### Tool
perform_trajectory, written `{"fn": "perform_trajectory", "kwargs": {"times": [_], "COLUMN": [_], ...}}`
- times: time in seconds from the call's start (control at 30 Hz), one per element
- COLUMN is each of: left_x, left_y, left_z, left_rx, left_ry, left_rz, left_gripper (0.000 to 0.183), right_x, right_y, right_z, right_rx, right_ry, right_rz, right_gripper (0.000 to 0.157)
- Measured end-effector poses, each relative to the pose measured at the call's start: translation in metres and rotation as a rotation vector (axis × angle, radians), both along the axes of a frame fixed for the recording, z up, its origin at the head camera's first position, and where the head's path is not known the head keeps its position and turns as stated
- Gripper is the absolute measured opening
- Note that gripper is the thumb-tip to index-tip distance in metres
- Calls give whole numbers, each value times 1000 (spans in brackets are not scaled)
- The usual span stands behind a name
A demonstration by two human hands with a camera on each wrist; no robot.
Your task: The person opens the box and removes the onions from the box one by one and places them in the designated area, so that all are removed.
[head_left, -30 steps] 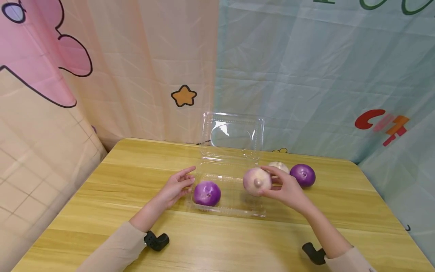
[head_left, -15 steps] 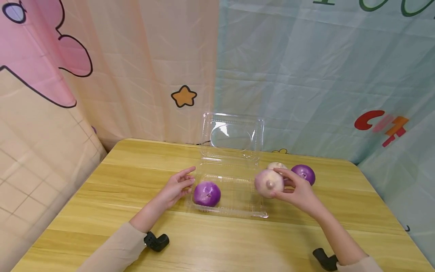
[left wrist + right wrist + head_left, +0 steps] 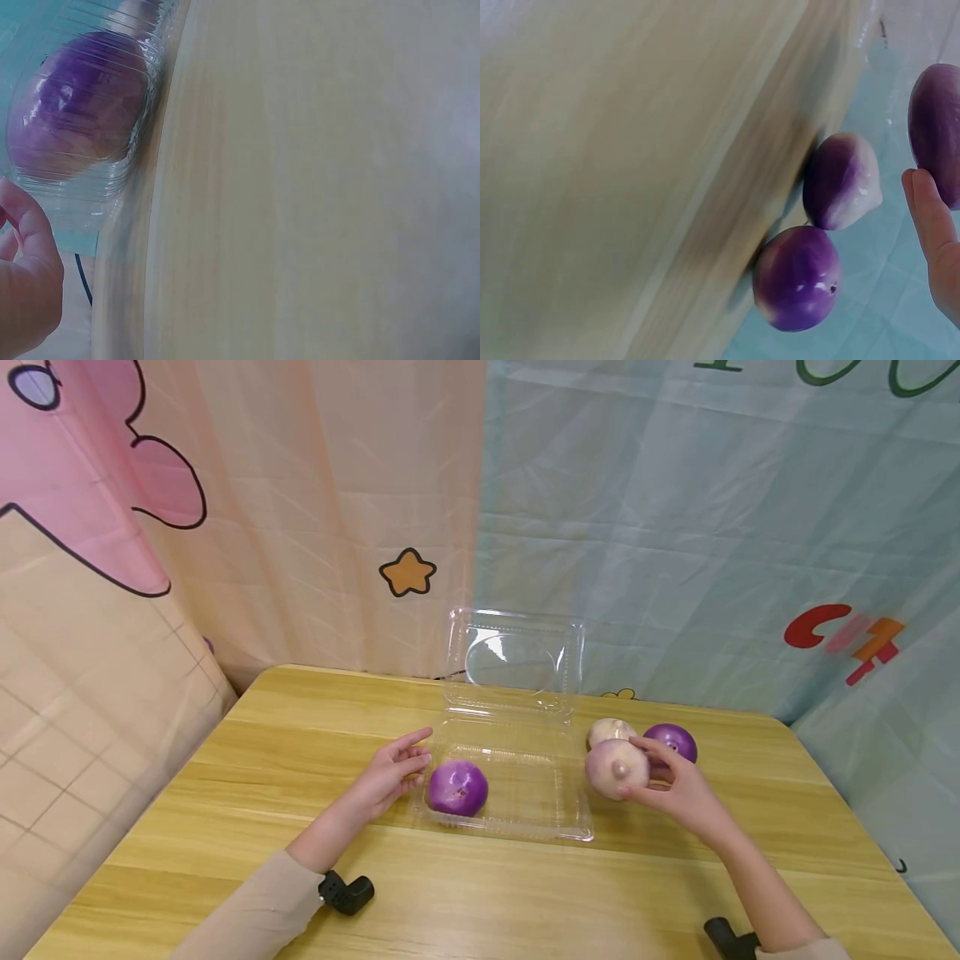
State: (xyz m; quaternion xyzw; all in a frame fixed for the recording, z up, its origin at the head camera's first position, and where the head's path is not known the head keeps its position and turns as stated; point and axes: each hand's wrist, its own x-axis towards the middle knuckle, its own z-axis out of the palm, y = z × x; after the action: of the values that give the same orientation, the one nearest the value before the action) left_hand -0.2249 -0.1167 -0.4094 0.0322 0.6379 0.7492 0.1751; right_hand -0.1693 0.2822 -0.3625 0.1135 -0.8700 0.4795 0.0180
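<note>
In the head view, my right hand (image 3: pixel 678 789) holds a pale purple-and-white onion (image 3: pixel 615 768) between thumb and fingers, its pointed tip facing me. It is to the right of a clear plastic clamshell box (image 3: pixel 525 785). Inside that box, at the left, sits a purple onion (image 3: pixel 458 788), also seen through the wall in the left wrist view. My left hand (image 3: pixel 390 775) has its fingers loosely extended, fingertips right at the box's left edge. Behind the held onion stand a whitish onion (image 3: pixel 609 731) and a purple onion (image 3: pixel 671 743), partly covered by my right hand.
The box's lid (image 3: pixel 513 660) stands raised at the back. Everything rests on a wooden table (image 3: pixel 465 893), with a printed cloth (image 3: pixel 675 527) hanging behind it. Each wrist carries a black camera mount (image 3: pixel 347 892).
My right hand has carried the onion rightward from over the box to in front of the two loose onions. The box's front right corner has shifted slightly. My left hand stays in place.
</note>
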Motion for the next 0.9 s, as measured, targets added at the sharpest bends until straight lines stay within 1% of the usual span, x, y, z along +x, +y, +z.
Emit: {"fn": "perform_trajectory", "kwargs": {"times": [0.23, 0.5, 0.73, 0.9], "left_x": [0, 0, 0, 0], "left_y": [0, 0, 0, 0], "left_z": [0, 0, 0, 0], "left_rx": [5, 8, 3, 11], "left_ry": [-3, -3, -1, -2], "left_rz": [4, -2, -3, -6], "left_gripper": [54, 54, 54, 54], "right_x": [-3, -6, -11, -14], "right_y": [9, 14, 19, 22], "right_z": [-8, -17, -25, -30], "right_rx": [35, 83, 79, 83], "right_ry": [7, -25, -70, -64], "right_rz": [-7, -17, -11, 8], "right_gripper": [66, 66, 67, 64]}}
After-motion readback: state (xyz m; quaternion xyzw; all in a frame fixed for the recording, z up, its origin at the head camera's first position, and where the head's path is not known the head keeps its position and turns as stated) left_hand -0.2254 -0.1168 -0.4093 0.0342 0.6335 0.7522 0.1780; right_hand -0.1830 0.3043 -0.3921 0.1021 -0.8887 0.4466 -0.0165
